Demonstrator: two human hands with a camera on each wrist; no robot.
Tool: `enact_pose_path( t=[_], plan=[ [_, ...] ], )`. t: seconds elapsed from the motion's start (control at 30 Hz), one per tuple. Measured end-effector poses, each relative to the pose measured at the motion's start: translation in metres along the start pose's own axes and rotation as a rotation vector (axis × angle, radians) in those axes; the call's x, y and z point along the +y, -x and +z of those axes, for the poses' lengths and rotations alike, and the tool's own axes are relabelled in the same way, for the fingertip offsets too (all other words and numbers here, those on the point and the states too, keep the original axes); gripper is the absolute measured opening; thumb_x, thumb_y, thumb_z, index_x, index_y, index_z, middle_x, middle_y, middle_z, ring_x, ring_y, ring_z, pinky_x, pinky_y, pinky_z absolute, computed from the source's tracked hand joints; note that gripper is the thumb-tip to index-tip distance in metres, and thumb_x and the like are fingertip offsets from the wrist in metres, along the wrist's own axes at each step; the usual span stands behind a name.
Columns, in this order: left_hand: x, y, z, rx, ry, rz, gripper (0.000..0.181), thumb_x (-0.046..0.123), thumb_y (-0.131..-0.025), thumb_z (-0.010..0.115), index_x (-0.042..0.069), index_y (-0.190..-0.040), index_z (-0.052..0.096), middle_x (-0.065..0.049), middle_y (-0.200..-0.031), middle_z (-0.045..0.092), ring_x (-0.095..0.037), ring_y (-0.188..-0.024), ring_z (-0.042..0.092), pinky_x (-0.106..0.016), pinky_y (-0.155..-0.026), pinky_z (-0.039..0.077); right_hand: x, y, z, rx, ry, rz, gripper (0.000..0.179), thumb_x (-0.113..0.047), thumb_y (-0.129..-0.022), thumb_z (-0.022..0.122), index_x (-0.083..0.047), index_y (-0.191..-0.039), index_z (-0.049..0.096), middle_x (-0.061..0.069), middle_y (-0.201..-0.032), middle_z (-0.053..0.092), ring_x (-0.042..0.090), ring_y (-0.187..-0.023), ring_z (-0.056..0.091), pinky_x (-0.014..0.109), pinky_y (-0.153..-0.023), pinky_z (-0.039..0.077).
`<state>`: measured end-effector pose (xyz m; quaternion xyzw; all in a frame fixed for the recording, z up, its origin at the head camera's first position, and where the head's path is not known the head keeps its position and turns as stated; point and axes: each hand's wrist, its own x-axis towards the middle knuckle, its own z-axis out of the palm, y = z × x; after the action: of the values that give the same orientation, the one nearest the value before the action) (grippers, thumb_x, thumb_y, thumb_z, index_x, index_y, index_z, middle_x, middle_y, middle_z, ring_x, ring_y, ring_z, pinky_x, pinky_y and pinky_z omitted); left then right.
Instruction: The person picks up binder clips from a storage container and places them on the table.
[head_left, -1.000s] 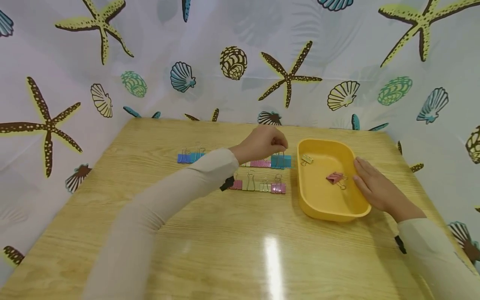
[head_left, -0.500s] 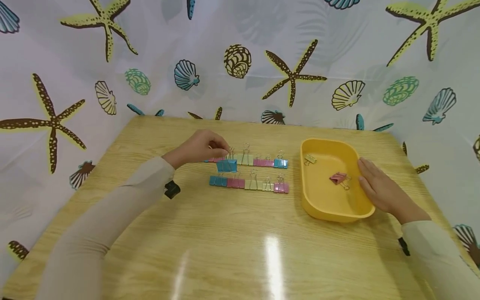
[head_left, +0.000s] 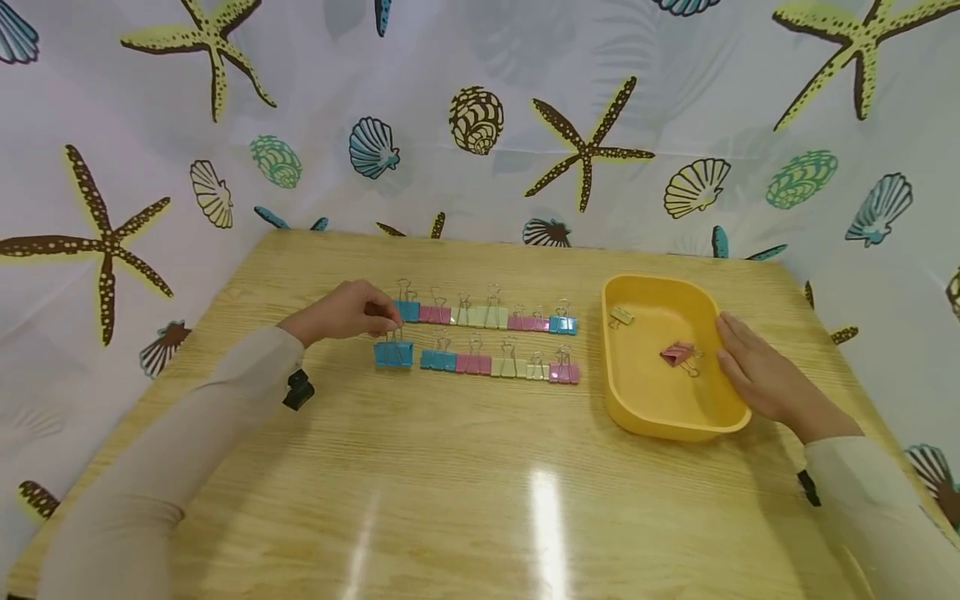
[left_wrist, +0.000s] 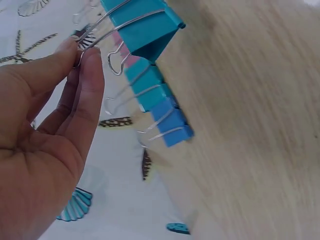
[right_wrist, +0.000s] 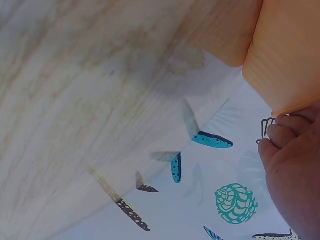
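Note:
My left hand (head_left: 341, 312) pinches a large blue binder clip (head_left: 393, 354) by its wire handles. The clip hangs just left of the front row's blue binder clip (head_left: 438, 360). In the left wrist view, thumb and fingertips meet on the wire loops, with the clip's body (left_wrist: 145, 27) pointing away from the hand. Behind it stand a teal clip (left_wrist: 148, 85) and a darker blue clip (left_wrist: 171, 122), the left end of the back row. My right hand (head_left: 768, 383) rests with extended fingers along the right side of a yellow tray (head_left: 613, 400).
Two rows of binder clips in blue, pink and pale yellow run across the table (head_left: 465, 467). Inside the tray lie a pink clip (head_left: 677, 354) and a small yellow clip (head_left: 622, 316). A patterned cloth (head_left: 420, 67) hangs along the table's back edge.
My left hand has lifted the large blue clip from beside the tray, at the back row's right end, and carried it left to the front row's left end. The right hand stays on the tray.

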<state>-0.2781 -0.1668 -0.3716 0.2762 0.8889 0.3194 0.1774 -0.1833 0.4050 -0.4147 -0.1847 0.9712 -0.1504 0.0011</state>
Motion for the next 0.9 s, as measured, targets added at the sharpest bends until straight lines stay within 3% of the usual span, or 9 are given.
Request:
enact_pose_path(
  t=[0.23,0.5,0.9],
  plan=[
    [-0.015,-0.01,0.007,0.002,0.007,-0.025,0.017,0.008,-0.094,0.061,-0.003,-0.102,0.071,-0.016,-0.091,0.069,-0.026,-0.079,0.066,-0.041,-0.076,0.054,0.0,0.002,-0.002,-0.018,-0.003,0.015,0.056,-0.022,-0.107,0.029,0.011,-0.148,0.009,0.033,-0.153,0.009,0.046,-0.142,0.007,0.049,-0.116,0.003],
    [-0.015,-0.025,0.012,0.008,-0.01,-0.015,0.015,0.01,-0.093,0.063,0.001,-0.1,0.073,-0.01,-0.09,0.07,-0.021,-0.078,0.067,-0.036,-0.074,0.055,0.002,0.002,0.0,-0.017,-0.015,0.023,0.057,-0.023,-0.107,0.028,0.009,-0.149,0.008,0.032,-0.154,0.007,0.045,-0.143,0.005,0.049,-0.116,0.002],
    [-0.018,-0.033,0.016,0.007,0.05,-0.017,0.015,0.008,-0.093,0.063,0.0,-0.101,0.073,-0.014,-0.096,0.07,-0.025,-0.084,0.068,-0.038,-0.076,0.056,0.003,0.002,0.001,0.006,-0.014,0.003,0.057,-0.023,-0.107,0.03,0.01,-0.149,0.009,0.034,-0.153,0.009,0.045,-0.143,0.004,0.047,-0.116,0.0]
  ],
)
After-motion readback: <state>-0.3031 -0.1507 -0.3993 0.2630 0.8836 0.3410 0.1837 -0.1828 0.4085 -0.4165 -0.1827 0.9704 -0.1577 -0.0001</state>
